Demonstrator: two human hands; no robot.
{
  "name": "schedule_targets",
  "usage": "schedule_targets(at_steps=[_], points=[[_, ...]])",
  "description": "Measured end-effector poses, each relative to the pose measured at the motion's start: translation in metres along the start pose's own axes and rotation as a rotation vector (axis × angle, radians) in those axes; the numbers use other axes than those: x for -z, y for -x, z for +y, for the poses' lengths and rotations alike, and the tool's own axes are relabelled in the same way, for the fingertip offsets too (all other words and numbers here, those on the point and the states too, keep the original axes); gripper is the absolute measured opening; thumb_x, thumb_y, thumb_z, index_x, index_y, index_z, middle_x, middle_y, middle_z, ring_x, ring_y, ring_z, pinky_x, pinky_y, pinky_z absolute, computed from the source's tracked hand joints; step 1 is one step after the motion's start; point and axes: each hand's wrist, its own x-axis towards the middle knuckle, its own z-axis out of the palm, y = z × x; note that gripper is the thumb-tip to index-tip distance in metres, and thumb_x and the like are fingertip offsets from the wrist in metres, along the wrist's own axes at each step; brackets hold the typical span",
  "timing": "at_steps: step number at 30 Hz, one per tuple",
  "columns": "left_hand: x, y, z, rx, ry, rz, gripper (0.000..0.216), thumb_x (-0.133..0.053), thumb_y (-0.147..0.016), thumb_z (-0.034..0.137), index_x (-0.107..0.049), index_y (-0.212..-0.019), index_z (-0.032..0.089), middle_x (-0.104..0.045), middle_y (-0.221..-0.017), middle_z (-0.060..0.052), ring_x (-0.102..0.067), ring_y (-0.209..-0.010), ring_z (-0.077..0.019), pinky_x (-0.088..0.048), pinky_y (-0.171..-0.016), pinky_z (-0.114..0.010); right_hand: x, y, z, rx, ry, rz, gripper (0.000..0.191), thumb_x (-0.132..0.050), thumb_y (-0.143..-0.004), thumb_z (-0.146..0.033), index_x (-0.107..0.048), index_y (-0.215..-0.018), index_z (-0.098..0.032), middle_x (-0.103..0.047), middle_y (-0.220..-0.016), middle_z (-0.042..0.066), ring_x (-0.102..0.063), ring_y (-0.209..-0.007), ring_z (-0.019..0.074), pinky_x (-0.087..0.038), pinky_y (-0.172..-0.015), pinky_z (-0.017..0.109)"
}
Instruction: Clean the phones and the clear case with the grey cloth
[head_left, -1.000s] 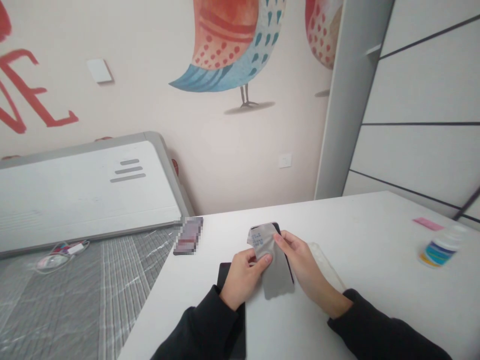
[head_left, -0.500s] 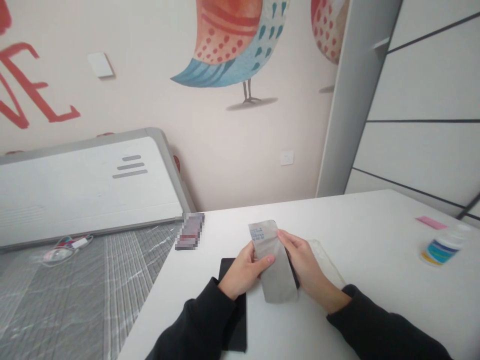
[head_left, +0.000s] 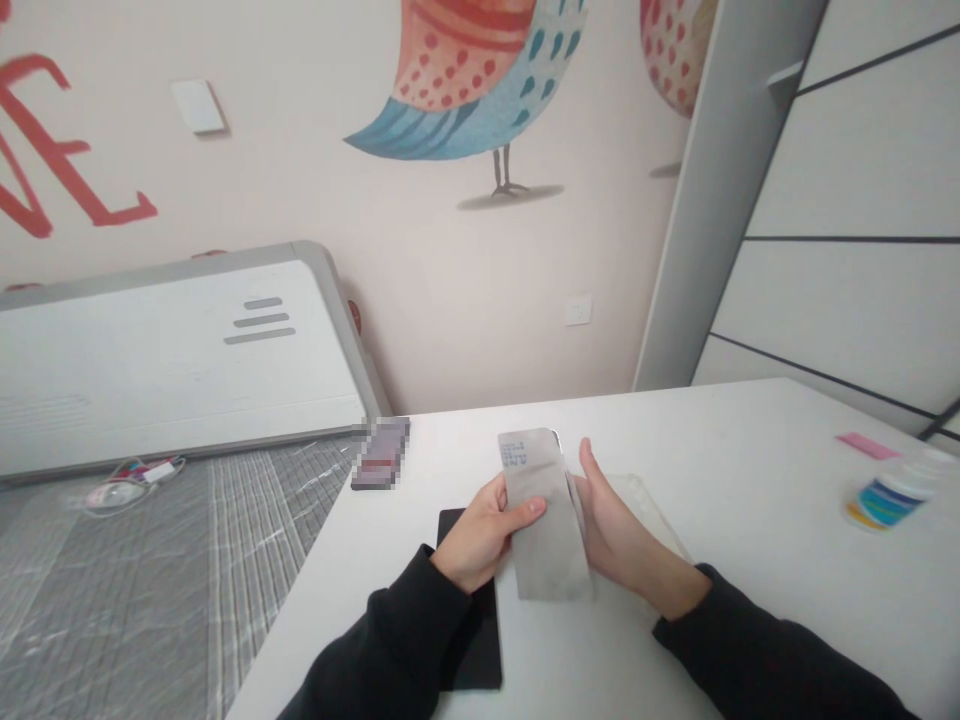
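Note:
My left hand [head_left: 484, 535] is closed on a thin, phone-sized slab faced with a grey, cloth-like sheet [head_left: 551, 555]; its thumb lies on the front. Small blue print marks the sheet's top left, and a shiny edge of the slab shows at its upper right. My right hand [head_left: 619, 530] is at the slab's right edge, thumb raised and apart from it; its other fingers are partly hidden behind. Under my left wrist lies a flat black rectangular item [head_left: 478, 650]. A clear, thin-edged item [head_left: 660, 510] lies on the table behind my right hand.
The white table [head_left: 735, 640] carries a pixelated dark rectangular item [head_left: 381, 453] at its far left corner. On the right are a white bottle with a blue label [head_left: 889, 500] and a pink strip [head_left: 868, 445]. A plastic-covered mattress [head_left: 150, 610] adjoins the left side.
My right thumb has come off the sheet's upper right edge and now points up. The slab has turned slightly more upright, still in my left hand. The view has shifted a little.

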Motion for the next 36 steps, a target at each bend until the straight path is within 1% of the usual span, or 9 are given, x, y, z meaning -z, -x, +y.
schedule_targets(at_steps=[3, 9, 12, 15, 22, 26, 29, 33, 36], points=[[0.002, 0.001, 0.004, 0.036, 0.027, 0.011, 0.056, -0.096, -0.066, 0.034, -0.07, -0.113, 0.018, -0.074, -0.106, -0.007, -0.069, -0.094, -0.0209, -0.05, -0.092, -0.033, 0.003, 0.003, -0.005, -0.067, -0.031, -0.087, 0.063, -0.072, -0.075, -0.077, -0.077, -0.101, -0.02, -0.08, -0.099, 0.011, -0.073, -0.105, 0.0337, -0.057, -0.093, 0.045], [0.009, 0.001, 0.004, 0.077, -0.034, -0.025, 0.058, -0.095, -0.068, 0.034, -0.068, -0.117, 0.018, -0.072, -0.11, -0.008, -0.067, -0.097, -0.0217, -0.048, -0.094, -0.034, 0.014, -0.005, 0.0, 0.067, 0.082, 0.013, 0.048, -0.088, -0.071, -0.052, -0.078, -0.102, -0.017, -0.081, -0.1, 0.011, -0.074, -0.091, 0.0285, -0.057, -0.086, 0.04], [0.013, 0.0, 0.005, 0.071, -0.114, -0.048, 0.062, -0.094, -0.069, 0.037, -0.066, -0.121, 0.017, -0.072, -0.113, -0.01, -0.067, -0.103, -0.0239, -0.047, -0.097, -0.036, 0.017, -0.009, 0.003, 0.128, 0.169, 0.069, 0.05, -0.092, -0.065, -0.055, -0.079, -0.095, -0.017, -0.081, -0.095, 0.011, -0.074, -0.089, 0.0292, -0.058, -0.085, 0.042], [0.016, -0.001, 0.005, 0.053, -0.171, -0.045, 0.066, -0.093, -0.07, 0.039, -0.062, -0.124, 0.018, -0.07, -0.117, -0.01, -0.066, -0.106, -0.0243, -0.047, -0.098, -0.037, 0.018, -0.009, 0.004, 0.134, 0.206, 0.107, 0.054, -0.092, -0.064, -0.057, -0.079, -0.097, -0.017, -0.081, -0.093, 0.011, -0.075, -0.088, 0.0294, -0.059, -0.084, 0.043], [0.02, 0.0, 0.003, 0.132, -0.226, 0.027, 0.069, -0.094, -0.067, 0.044, -0.053, -0.118, 0.021, -0.07, -0.109, -0.007, -0.07, -0.095, -0.0209, -0.053, -0.091, -0.038, 0.018, -0.007, 0.002, 0.154, 0.146, 0.169, 0.051, -0.093, -0.062, -0.05, -0.076, -0.099, -0.019, -0.081, -0.094, 0.01, -0.076, -0.087, 0.0315, -0.061, -0.081, 0.044], [0.019, 0.0, 0.004, 0.237, -0.361, 0.025, 0.071, -0.095, -0.062, 0.05, -0.061, -0.116, 0.019, -0.073, -0.104, -0.008, -0.071, -0.086, -0.0215, -0.057, -0.077, -0.035, 0.027, -0.011, -0.004, 0.194, 0.074, 0.225, 0.046, -0.092, -0.066, -0.043, -0.075, -0.102, -0.021, -0.08, -0.101, 0.009, -0.075, -0.092, 0.0294, -0.059, -0.085, 0.042], [0.02, -0.002, 0.011, 0.24, -0.449, 0.016, 0.064, -0.094, -0.06, 0.052, -0.072, -0.108, 0.015, -0.075, -0.097, -0.008, -0.07, -0.08, -0.0205, -0.055, -0.069, -0.031, 0.036, -0.015, -0.01, 0.249, 0.033, 0.26, 0.042, -0.091, -0.066, -0.039, -0.074, -0.101, -0.022, -0.079, -0.105, 0.007, -0.073, -0.099, 0.0294, -0.058, -0.09, 0.041], [0.032, -0.005, 0.027, 0.119, -0.478, 0.157, 0.051, -0.089, -0.065, 0.055, -0.076, -0.092, 0.014, -0.075, -0.085, -0.006, -0.067, -0.076, -0.0175, -0.051, -0.067, -0.026, 0.044, -0.016, -0.015, 0.223, 0.038, 0.255, 0.037, -0.089, -0.065, -0.035, -0.074, -0.096, -0.023, -0.079, -0.104, 0.006, -0.073, -0.101, 0.0281, -0.059, -0.092, 0.039], [0.044, -0.008, 0.035, 0.03, -0.483, 0.273, 0.049, -0.086, -0.07, 0.057, -0.075, -0.094, 0.015, -0.076, -0.094, -0.007, -0.068, -0.083, -0.0187, -0.051, -0.068, -0.025, 0.043, -0.015, -0.014, 0.137, 0.107, 0.238, 0.031, -0.086, -0.074, -0.043, -0.075, -0.094, -0.022, -0.079, -0.102, 0.009, -0.074, -0.094, 0.028, -0.062, -0.08, 0.04]])
